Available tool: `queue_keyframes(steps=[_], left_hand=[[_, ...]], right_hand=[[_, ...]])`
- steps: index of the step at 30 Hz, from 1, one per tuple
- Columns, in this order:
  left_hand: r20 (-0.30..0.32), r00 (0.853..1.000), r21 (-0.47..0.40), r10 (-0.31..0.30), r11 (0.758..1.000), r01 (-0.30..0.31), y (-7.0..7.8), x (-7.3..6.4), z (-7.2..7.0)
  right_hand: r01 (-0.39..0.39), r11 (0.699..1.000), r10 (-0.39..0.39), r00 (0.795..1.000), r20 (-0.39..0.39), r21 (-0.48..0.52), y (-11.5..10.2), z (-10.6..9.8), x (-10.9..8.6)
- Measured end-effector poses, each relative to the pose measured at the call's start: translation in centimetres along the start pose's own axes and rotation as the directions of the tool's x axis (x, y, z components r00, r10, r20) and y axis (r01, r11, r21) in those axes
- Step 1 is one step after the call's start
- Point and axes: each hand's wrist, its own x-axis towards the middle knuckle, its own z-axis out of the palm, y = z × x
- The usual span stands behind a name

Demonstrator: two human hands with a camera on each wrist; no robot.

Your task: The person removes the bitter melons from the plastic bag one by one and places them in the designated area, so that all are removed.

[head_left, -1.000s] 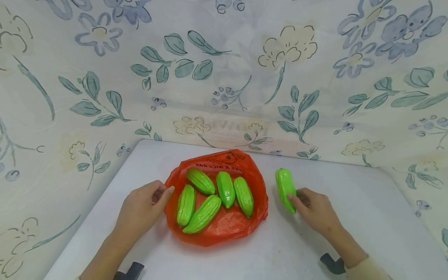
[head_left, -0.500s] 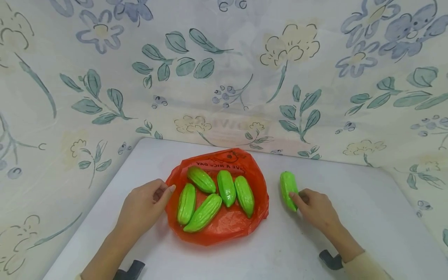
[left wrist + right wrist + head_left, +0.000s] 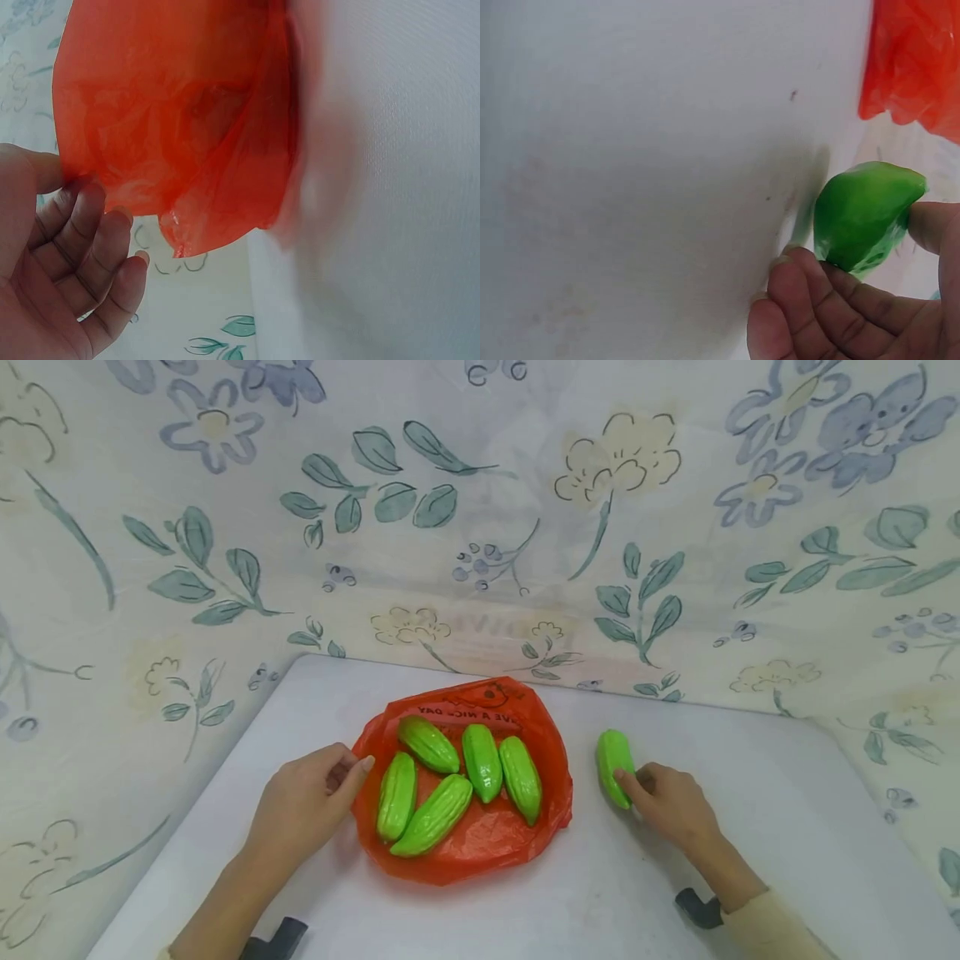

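Observation:
A red plastic bag [image 3: 495,852] lies spread open on the table, with several green bitter melons [image 3: 432,817] inside. At the bag's left edge, my left hand [image 3: 307,802] pinches the rim between thumb and index finger; the left wrist view has the other fingers of that hand loosely bent beside the red plastic [image 3: 172,112]. To the right of the bag, my right hand [image 3: 675,802] grips one more bitter melon [image 3: 615,756] near its lower end. In the right wrist view this melon [image 3: 866,214] sits between thumb and fingers, close over the tabletop, fingertips right at the surface.
The white table [image 3: 787,827] reaches back to a floral-patterned cloth [image 3: 480,527] that stands behind and at both sides. Dark curved pieces [image 3: 697,910] show by both wrists.
My right hand and its bitter melon have shifted slightly, with the melon's top end now a little lower in view. The left hand keeps its hold on the bag's rim.

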Motion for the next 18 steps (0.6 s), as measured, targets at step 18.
queue_keyframes(steps=[18], left_hand=[[-0.017, 1.000, 0.004, 0.026, 1.000, -0.025, -0.43, 0.06, 0.29]], right_hand=[[-0.026, 0.999, 0.026, 0.999, -0.018, 0.024, 0.53, 0.40, 0.12]])
